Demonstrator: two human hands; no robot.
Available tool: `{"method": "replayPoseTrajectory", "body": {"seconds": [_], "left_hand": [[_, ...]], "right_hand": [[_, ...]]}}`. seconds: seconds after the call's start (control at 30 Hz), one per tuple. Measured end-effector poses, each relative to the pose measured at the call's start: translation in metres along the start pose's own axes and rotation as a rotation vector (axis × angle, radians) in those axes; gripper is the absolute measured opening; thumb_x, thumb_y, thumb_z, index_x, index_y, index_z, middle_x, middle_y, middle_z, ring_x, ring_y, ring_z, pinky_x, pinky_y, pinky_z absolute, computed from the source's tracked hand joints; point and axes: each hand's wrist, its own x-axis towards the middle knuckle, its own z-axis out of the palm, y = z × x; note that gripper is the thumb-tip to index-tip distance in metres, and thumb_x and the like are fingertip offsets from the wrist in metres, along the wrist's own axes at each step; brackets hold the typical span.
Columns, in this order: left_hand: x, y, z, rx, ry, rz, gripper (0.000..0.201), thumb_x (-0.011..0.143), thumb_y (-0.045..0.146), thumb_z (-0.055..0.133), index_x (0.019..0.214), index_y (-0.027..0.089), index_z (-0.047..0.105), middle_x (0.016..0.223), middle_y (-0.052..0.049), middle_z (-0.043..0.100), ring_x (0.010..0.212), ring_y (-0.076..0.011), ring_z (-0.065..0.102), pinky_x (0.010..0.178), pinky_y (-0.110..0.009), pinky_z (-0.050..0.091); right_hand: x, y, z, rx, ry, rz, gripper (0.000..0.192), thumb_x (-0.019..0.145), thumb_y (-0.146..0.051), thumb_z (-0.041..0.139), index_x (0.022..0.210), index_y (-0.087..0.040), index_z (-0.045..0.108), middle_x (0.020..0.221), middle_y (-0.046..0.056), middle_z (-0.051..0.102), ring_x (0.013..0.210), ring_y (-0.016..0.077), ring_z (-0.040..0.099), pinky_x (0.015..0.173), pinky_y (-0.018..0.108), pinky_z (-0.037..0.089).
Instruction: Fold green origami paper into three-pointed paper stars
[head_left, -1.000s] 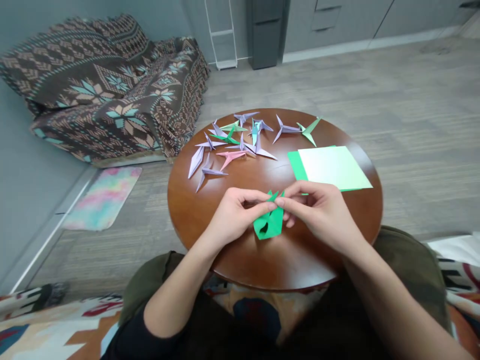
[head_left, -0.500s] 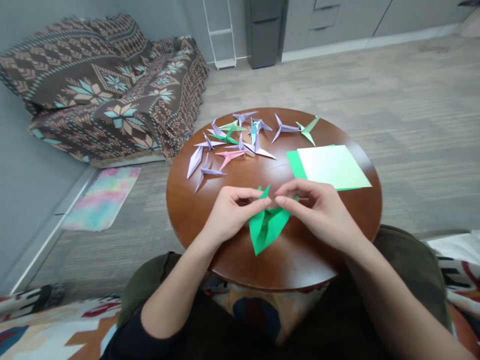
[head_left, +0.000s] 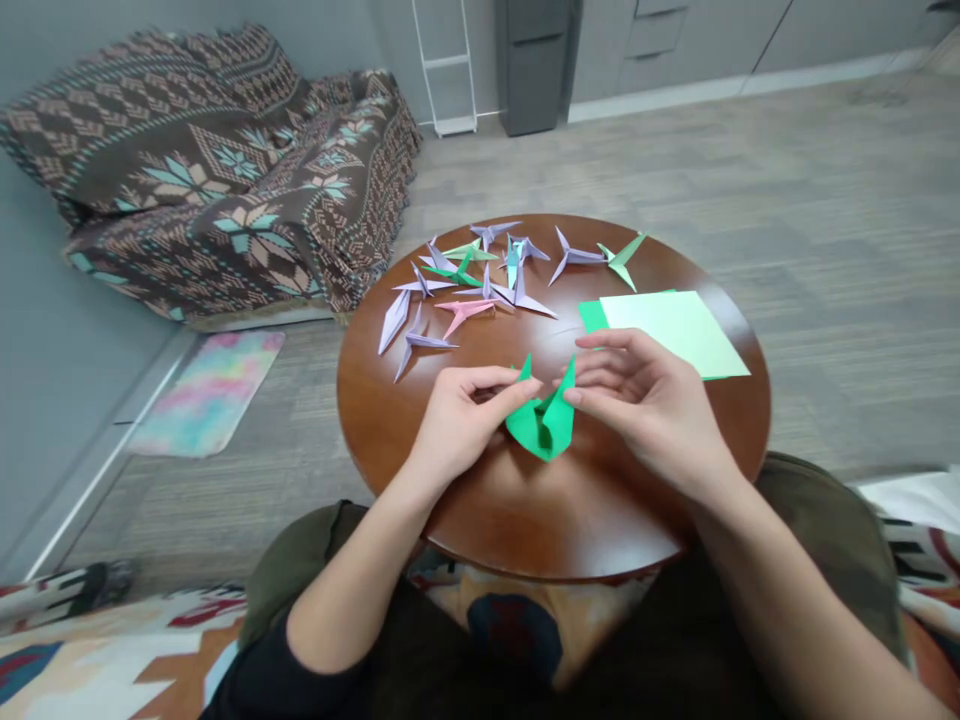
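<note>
A partly folded green origami paper [head_left: 541, 432] is held above the near middle of the round table, its two points up and its rounded fold facing me. My left hand [head_left: 472, 410] pinches its left side between thumb and fingers. At the right point, my right hand [head_left: 637, 395] has its thumb against the paper, with the fingers behind and partly hidden. Beyond the hands lie several folded paper cranes, among them a pink one [head_left: 466, 312], a green one [head_left: 459, 270] and a purple one [head_left: 418, 343].
A stack of pale green square paper [head_left: 679, 325] lies at the right of the brown table [head_left: 382, 420], with darker green sheets [head_left: 592, 316] under it. A patterned covered sofa [head_left: 247, 190] stands far left, near a pastel mat [head_left: 210, 390].
The green paper's lower corner has drawn up and its right point now stands upright. My right hand has opened its fingers somewhat and shifted slightly right. The left hand keeps its pinch.
</note>
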Motion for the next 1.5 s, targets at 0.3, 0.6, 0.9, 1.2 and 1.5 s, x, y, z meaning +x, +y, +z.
{"method": "replayPoseTrajectory", "body": {"seconds": [0.3,0.6,0.9,1.2,1.5], "left_hand": [[-0.003,-0.003,0.005,0.114,-0.095,0.001,0.024,0.081,0.039,0.086,0.091,0.017,0.089,0.085,-0.007,0.084,0.073,-0.0218,0.073,0.069,-0.029,0.056],[-0.005,0.003,0.005,0.133,-0.237,-0.065,0.036,0.079,0.047,0.086,0.070,0.012,0.078,0.059,0.002,0.059,0.056,-0.0107,0.048,0.055,-0.024,0.037],[-0.002,0.001,0.003,0.016,-0.176,-0.083,0.034,0.077,0.046,0.088,0.075,0.014,0.080,0.070,-0.002,0.070,0.063,-0.0140,0.058,0.063,-0.026,0.048],[0.003,-0.002,-0.002,-0.053,-0.119,0.005,0.032,0.073,0.042,0.093,0.079,0.014,0.079,0.076,-0.003,0.076,0.069,-0.0155,0.068,0.070,-0.026,0.056],[0.002,-0.004,0.001,-0.108,0.065,0.200,0.021,0.071,0.032,0.096,0.074,0.018,0.080,0.117,-0.011,0.079,0.111,-0.0246,0.074,0.097,-0.034,0.059]], "right_hand": [[-0.004,-0.001,0.010,-0.069,0.026,0.007,0.037,0.072,-0.042,0.095,0.087,-0.021,0.070,0.078,0.003,0.077,0.073,0.0200,0.076,0.065,0.030,0.064],[-0.007,0.001,0.016,0.010,0.027,0.090,0.043,0.066,-0.042,0.098,0.090,-0.020,0.070,0.071,0.001,0.076,0.061,0.0177,0.072,0.060,0.030,0.060],[-0.004,-0.003,0.001,-0.212,0.080,-0.081,0.026,0.082,-0.043,0.087,0.094,-0.025,0.073,0.094,0.005,0.077,0.081,0.0215,0.072,0.071,0.033,0.059],[-0.006,0.003,-0.001,-0.458,-0.209,-0.131,0.011,0.095,-0.027,0.070,0.087,-0.020,0.075,0.084,0.004,0.076,0.075,0.0195,0.068,0.068,0.032,0.051],[-0.005,0.003,0.000,-0.542,-0.165,-0.416,0.008,0.098,-0.020,0.069,0.090,-0.023,0.070,0.088,0.005,0.076,0.080,0.0204,0.071,0.075,0.034,0.055]]}}
